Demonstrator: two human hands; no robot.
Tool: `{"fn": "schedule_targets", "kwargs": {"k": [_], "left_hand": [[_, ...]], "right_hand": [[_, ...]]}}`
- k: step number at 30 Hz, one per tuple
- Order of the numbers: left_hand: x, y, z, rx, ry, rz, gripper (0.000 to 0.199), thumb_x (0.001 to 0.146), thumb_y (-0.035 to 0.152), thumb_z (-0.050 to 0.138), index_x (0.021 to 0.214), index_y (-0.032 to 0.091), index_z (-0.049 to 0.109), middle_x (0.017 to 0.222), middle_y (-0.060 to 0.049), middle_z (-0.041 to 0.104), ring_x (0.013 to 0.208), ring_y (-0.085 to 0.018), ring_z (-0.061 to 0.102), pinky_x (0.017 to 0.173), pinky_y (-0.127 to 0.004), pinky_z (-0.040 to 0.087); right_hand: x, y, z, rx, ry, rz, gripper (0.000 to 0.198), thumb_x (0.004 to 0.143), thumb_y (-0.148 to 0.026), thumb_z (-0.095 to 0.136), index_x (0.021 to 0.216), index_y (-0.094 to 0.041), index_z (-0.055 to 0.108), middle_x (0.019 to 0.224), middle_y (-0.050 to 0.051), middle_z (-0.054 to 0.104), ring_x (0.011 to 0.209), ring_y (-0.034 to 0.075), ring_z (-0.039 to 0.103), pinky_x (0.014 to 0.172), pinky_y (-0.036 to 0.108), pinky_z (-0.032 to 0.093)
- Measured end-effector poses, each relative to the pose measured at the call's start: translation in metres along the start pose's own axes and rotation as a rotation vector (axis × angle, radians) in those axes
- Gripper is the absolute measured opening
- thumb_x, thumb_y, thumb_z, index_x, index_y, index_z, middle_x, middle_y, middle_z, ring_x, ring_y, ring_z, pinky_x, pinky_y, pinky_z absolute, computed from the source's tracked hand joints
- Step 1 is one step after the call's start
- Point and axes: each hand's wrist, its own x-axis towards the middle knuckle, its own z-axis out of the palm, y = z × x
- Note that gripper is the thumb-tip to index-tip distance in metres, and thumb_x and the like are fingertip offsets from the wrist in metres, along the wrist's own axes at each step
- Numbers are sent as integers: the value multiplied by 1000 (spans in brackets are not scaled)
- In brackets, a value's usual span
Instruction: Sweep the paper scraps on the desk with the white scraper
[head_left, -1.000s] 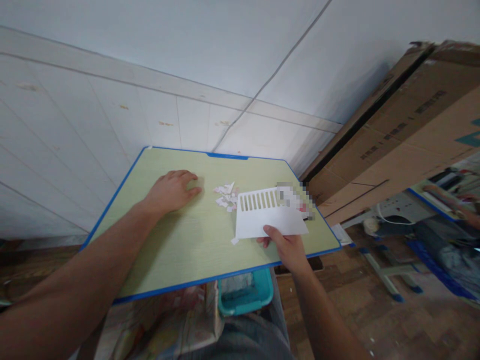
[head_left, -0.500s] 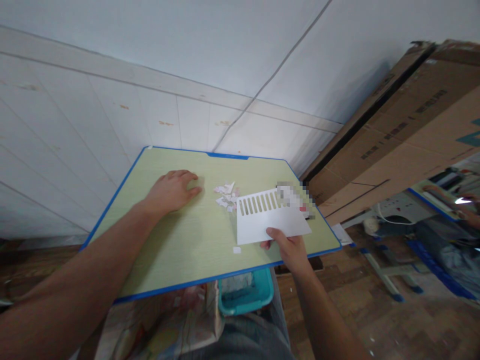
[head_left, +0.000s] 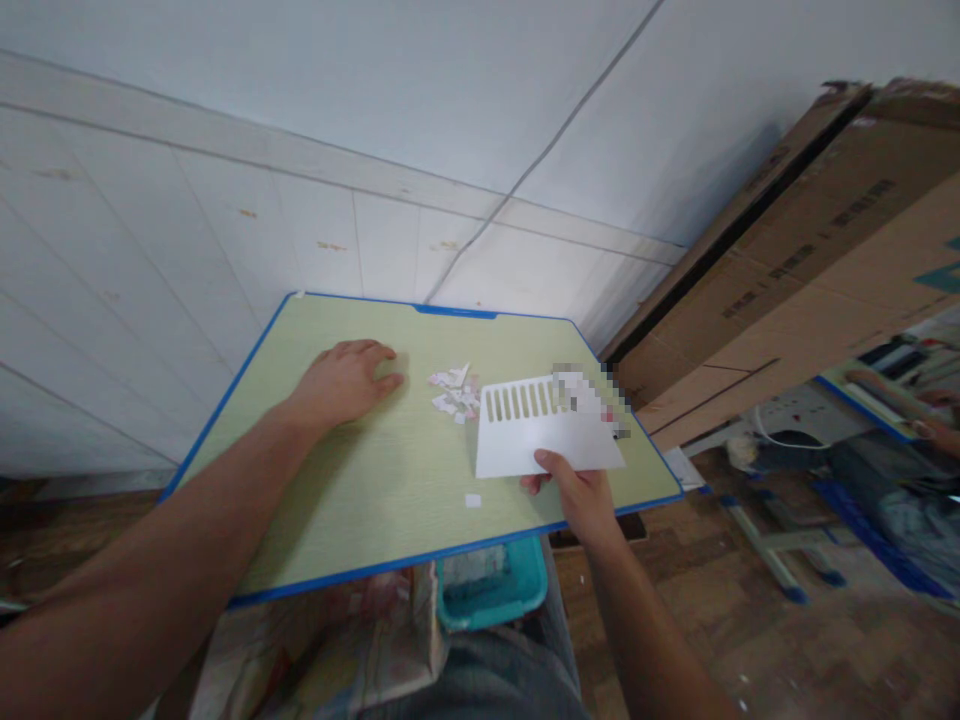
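Observation:
My right hand (head_left: 574, 487) grips the near edge of a flat white slotted card (head_left: 517, 447), thumb on top and fingers beneath. The card has a row of long narrow slots along its far side and is held over the right part of the table. My left hand (head_left: 347, 382) rests on the tabletop (head_left: 360, 490) with fingers apart and nothing in them. Between the hands lies a small heap of torn paper scraps (head_left: 453, 392), just left of the card. A small white paper piece (head_left: 473, 501) lies near the front edge.
A blurred-out item (head_left: 592, 400) lies behind the card. Under the table's front edge sits a turquoise basket (head_left: 495, 608). Tall cardboard boxes (head_left: 795, 260) lean at the right, and a white wall (head_left: 390, 235) stands behind. Farther right, another person's hand (head_left: 937, 435) shows at another table.
The slotted card has tilted and shifted slightly to the right in my right hand, its left near corner higher. My left hand has stayed in place.

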Motion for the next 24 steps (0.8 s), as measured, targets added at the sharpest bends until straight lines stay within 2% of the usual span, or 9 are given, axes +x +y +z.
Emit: {"fn": "schedule_targets", "kwargs": {"k": [4, 10, 12, 16, 20, 24], "left_hand": [[0, 0, 1, -1, 4, 8, 67, 113, 57, 50, 164, 22, 77, 176, -15, 73, 165, -38, 66, 139, -51, 49], [0, -1, 2, -19, 10, -2, 67, 113, 57, 53, 163, 22, 77, 176, -16, 72, 164, -40, 66, 140, -54, 50], [0, 0, 3, -36, 12, -4, 67, 112, 56, 55, 162, 19, 78, 174, -18, 73, 163, -41, 67, 140, -56, 50], [-1, 1, 5, -77, 48, -11, 62, 110, 54, 60, 157, 20, 82, 170, -19, 76, 161, -43, 68, 138, -59, 53], [0, -1, 7, -100, 72, -10, 59, 109, 53, 62, 154, 22, 84, 169, -18, 77, 160, -42, 69, 137, -59, 54], [2, -4, 10, -103, 107, -15, 59, 110, 53, 59, 151, 21, 85, 165, -19, 78, 157, -42, 70, 134, -59, 55]], "right_hand": [[-5, -5, 1, -2, -24, -5, 35, 100, -41, 84, 69, -27, 77, 63, 3, 78, 62, 25, 75, 73, 39, 67], [1, 2, 1, 0, -1, 1, 36, 98, -54, 90, 81, -24, 83, 72, 7, 85, 58, 24, 73, 61, 37, 63], [3, 4, -2, -12, 3, 3, 39, 96, -57, 91, 78, -23, 83, 70, 8, 84, 57, 25, 73, 61, 38, 64], [0, 2, -6, -55, -47, -15, 40, 99, -51, 89, 70, -25, 81, 67, 8, 83, 62, 27, 77, 69, 40, 68], [-9, 0, -2, -17, -35, -28, 38, 103, -45, 85, 70, -26, 81, 68, 7, 83, 61, 26, 76, 67, 39, 66], [-13, 3, 0, -17, -46, -27, 40, 102, -46, 85, 69, -26, 81, 65, 6, 80, 61, 26, 76, 67, 39, 67]]}}
